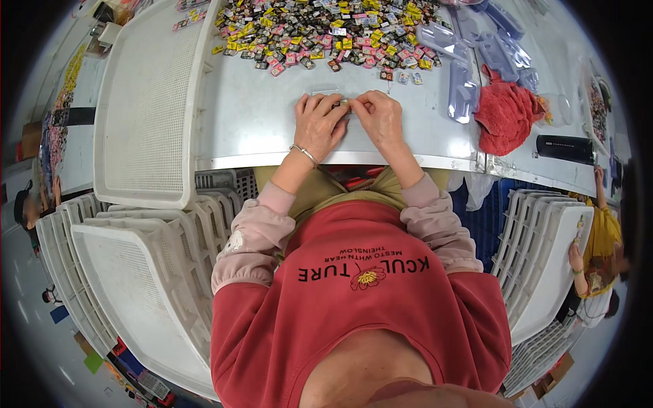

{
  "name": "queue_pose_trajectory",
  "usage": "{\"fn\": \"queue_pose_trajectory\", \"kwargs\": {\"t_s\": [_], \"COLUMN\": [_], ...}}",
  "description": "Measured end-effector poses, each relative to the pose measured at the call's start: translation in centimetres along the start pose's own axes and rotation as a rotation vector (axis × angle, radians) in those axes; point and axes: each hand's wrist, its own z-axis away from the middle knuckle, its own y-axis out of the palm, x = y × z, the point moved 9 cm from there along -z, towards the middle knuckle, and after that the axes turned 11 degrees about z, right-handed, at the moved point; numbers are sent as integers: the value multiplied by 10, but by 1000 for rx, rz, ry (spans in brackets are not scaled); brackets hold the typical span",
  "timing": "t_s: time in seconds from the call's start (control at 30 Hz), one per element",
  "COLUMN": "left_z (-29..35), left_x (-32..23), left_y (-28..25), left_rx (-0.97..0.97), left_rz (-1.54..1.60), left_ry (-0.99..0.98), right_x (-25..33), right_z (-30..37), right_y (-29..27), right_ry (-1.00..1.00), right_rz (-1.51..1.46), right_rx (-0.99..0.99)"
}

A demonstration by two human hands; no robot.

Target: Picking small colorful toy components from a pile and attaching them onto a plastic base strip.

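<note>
Head view: the left hand (318,124) and right hand (382,122) are together, fingertips pinched on a small piece (345,103), mostly hidden between them. Beyond the hands spreads a heap of small rectangular multicoloured pieces (333,34). The held piece appears unfinished; much seemingly remains, though finished pieces cannot be told apart.

A: Which furniture appears?
B: A pale, smooth-topped worktable (252,129), seamed toward the right; a second table (80,149) stands at far left.
A: And the flanks?
B: White trays (129,265) rise in stacks on both sides; grey floor (41,340) lies beyond those at left.
A: The lighting?
B: Bright; highlights whiten the worktable and streak the floor.
</note>
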Motion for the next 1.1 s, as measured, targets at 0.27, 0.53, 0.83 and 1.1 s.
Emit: {"fn": "queue_pose_trajectory", "kwargs": {"t_s": [0.27, 0.53, 0.83, 1.1], "left_z": [-1, -1, 0, 1], "left_x": [0, 4, -1, -1], "left_y": [-2, -4, -4, 4], "left_rx": [-34, -116, -115, -64], "left_rz": [24, 39, 6, -19], "left_ry": [18, 7, 20, 34], "right_x": [-5, -5, 5, 8], "right_z": [9, 11, 2, 0], "right_y": [1, 4, 3, 5], "right_ry": [4, 35, -85, -155], "right_rz": [-8, -262, 4, 23], "right_rx": [32, 160, 149, 198]}}
